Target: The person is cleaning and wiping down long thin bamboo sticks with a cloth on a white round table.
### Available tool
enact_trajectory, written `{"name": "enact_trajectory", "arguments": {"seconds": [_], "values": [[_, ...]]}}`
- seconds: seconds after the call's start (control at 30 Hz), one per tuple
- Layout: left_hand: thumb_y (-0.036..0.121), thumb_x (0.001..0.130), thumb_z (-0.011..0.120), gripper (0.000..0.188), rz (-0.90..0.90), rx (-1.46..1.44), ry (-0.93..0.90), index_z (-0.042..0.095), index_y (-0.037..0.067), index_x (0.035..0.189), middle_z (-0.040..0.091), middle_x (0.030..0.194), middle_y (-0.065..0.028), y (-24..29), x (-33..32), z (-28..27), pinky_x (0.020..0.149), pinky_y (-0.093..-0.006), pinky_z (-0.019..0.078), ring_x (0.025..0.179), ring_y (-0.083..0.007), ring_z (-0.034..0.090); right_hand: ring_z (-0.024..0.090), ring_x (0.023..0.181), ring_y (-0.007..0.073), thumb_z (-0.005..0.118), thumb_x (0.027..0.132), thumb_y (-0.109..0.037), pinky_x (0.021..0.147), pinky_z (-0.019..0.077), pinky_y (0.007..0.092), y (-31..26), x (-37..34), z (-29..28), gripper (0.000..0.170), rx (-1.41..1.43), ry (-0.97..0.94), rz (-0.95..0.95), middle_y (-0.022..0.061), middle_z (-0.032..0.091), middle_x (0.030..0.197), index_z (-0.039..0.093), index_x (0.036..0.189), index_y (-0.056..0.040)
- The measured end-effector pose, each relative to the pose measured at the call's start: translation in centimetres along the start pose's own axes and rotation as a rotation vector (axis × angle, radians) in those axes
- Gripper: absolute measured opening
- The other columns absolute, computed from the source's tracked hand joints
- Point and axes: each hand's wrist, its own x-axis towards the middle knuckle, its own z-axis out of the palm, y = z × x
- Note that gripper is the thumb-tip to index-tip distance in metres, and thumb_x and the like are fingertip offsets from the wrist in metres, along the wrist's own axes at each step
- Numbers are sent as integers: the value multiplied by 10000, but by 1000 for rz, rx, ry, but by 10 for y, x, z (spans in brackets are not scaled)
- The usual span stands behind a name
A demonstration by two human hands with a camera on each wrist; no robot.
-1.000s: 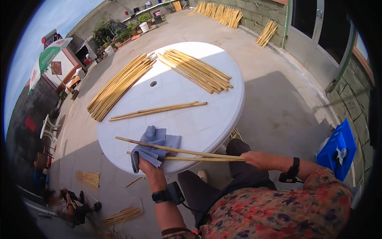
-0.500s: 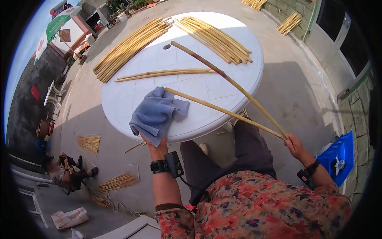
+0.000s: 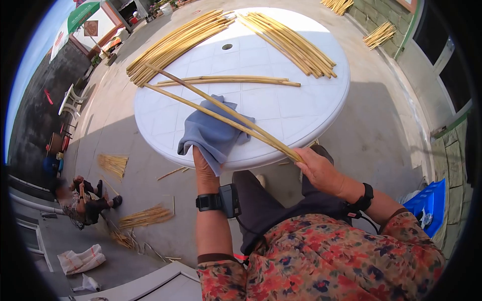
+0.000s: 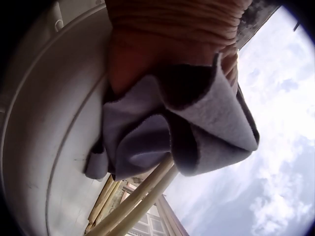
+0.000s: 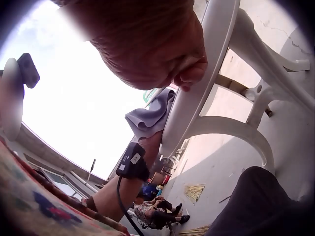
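Two long pale sticks (image 3: 201,108) cross the blue-grey cloth (image 3: 208,131) over the near edge of the white round table (image 3: 296,118). At their near ends the right hand (image 3: 321,171) grips both together; in the right wrist view that hand (image 5: 157,54) has curled fingers. The left hand (image 3: 202,163) holds the cloth from below, its fingers mostly hidden by the folds. In the left wrist view the cloth (image 4: 211,118) hangs around the left hand (image 4: 142,61), and sticks (image 4: 140,201) show beyond it. The far stick ends fan slightly apart.
Across the table lie two sticks (image 3: 226,79), with a large bundle (image 3: 181,42) at the far left and another (image 3: 288,45) at the far right. A blue container (image 3: 427,205) stands at right. A seated person (image 3: 83,200) is at lower left near stick piles (image 3: 145,216).
The right hand has moved left and inward from its outstretched position. The two sticks, spread wide half a second ago, lie closer together and reach farther left across the cloth.
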Motion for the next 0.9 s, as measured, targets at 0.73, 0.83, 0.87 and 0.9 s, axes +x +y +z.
{"name": "enact_trajectory", "arguments": {"seconds": [0.73,0.83,0.87,0.9], "values": [[288,926,348,378,137,57,283,465,-23,1106,527,1091,-106,-10,25,12,887,-304,428,988,-194,518,564,575,294,491,761,-35,473,470,354,-19,23,18,405,-375,-187,-138,151,497,775,372,1142,31],[274,928,341,368,152,1,253,463,-24,1107,531,1083,-109,-10,26,10,883,-311,433,985,-199,520,549,579,291,484,734,-13,475,462,354,-15,6,2,435,-380,-218,-113,141,491,789,374,1152,38],[274,928,341,368,155,0,251,463,-24,1107,531,1083,-109,-9,26,10,883,-311,433,985,-199,520,542,591,288,492,742,-18,477,455,357,-10,-3,-5,425,-388,-225,-111,134,490,782,382,1150,29],[269,930,332,367,158,-7,277,460,-24,1109,530,1088,-111,-7,25,13,886,-316,432,990,-203,519,536,603,285,500,750,-23,479,448,360,-4,-13,-12,415,-397,-231,-108,127,489,774,390,1148,20]]}}
